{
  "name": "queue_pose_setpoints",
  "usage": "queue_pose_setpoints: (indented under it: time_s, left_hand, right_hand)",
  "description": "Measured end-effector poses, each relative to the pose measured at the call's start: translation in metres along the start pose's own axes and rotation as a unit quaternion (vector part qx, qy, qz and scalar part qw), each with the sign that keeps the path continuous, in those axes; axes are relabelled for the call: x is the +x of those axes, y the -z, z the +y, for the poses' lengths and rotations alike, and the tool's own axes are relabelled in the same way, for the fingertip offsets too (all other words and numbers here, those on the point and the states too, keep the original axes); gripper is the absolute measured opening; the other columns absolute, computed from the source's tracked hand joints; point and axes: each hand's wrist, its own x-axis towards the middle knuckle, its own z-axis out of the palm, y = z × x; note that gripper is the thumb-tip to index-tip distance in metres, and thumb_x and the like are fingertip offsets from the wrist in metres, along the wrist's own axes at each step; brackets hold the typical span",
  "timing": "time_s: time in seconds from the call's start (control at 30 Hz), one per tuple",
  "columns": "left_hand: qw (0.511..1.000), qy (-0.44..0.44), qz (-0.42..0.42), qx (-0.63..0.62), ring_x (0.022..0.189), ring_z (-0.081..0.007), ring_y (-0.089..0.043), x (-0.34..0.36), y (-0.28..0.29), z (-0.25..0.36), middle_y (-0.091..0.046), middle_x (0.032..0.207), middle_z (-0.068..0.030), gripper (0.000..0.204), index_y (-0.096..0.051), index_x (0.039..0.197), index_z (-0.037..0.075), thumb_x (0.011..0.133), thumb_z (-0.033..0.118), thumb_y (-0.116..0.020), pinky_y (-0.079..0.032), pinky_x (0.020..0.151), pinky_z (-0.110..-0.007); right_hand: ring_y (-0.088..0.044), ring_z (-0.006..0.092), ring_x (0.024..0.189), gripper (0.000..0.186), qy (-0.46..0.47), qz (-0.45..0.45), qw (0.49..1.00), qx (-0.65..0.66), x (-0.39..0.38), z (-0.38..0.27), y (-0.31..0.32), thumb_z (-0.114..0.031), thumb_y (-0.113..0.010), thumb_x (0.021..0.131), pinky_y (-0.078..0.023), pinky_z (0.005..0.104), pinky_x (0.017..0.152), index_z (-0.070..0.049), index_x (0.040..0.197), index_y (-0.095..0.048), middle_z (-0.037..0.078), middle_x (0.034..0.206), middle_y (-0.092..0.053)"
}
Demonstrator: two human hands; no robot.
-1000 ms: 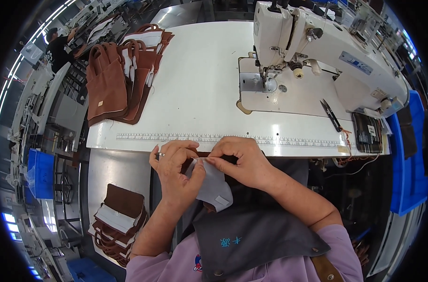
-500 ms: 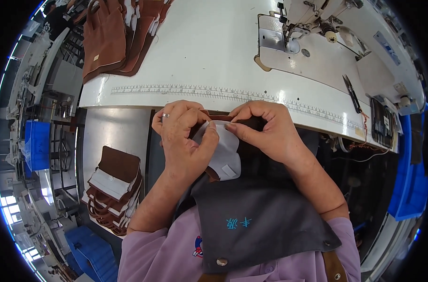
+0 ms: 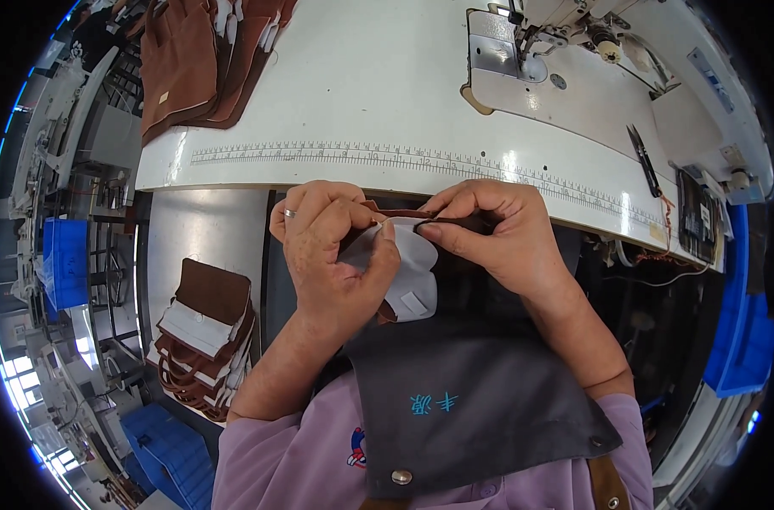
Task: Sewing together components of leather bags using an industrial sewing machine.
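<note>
Between my hands, in front of the table's near edge, is a brown leather bag piece [image 3: 395, 212] with a pale grey lining [image 3: 411, 272]. A small white label [image 3: 412, 303] shows low on the lining. My left hand [image 3: 336, 246], with a ring on one finger, pinches the left part of the upper edge, thumb against the lining. On the right part of that edge my right hand [image 3: 497, 238] is closed, thumb and forefinger pinching a dark brown strip at the rim. The underside of the piece is hidden by my hands and the apron flap [image 3: 472, 399].
A sewing machine [image 3: 566, 42] stands at the far right of the white table [image 3: 361, 93], with thread snips [image 3: 644, 161] nearer me. Brown bags [image 3: 183, 68] lie at the far left. More bags [image 3: 204, 340] are stacked on a metal surface, near a blue bin [image 3: 170, 450].
My right hand has shifted slightly right along the bag's edge, and a dark strip now shows by its thumb. The left keeps its pinch. The view has turned slightly.
</note>
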Motion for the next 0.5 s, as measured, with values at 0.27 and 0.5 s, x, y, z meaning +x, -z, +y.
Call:
queue_pose_setpoints:
  time_s: [0.27, 0.5]
  left_hand:
    - [0.998, -0.052, 0.042, 0.009, 0.083, -0.0195, -0.055, -0.002, -0.005, 0.0, -0.06, 0.086, -0.0021, 0.016, -0.061, 0.075, 0.012, 0.067, 0.01, -0.075, -0.03, 0.084, -0.037]
    - [0.993, -0.096, 0.06, 0.034, 0.078, -0.0174, -0.054, -0.007, -0.004, 0.003, -0.059, 0.086, 0.0013, 0.017, -0.066, 0.079, 0.013, 0.068, 0.01, -0.078, -0.03, 0.082, -0.035]
  right_hand:
    - [-0.06, 0.0032, 0.071, 0.009, 0.044, 0.002, 0.999, -0.018, -0.002, 0.007, 0.003, 0.0, -0.078, 0.082, -0.048, 0.0196, 0.06, 0.002, 0.081, -0.069, 0.006, 0.094, -0.073]
    - [-0.067, 0.0127, 0.077, 0.01, 0.205, 0.027, 0.967, -0.147, -0.005, 0.011, 0.001, 0.004, -0.077, 0.078, -0.052, 0.023, 0.064, 0.0, 0.081, -0.068, 0.01, 0.094, -0.074]
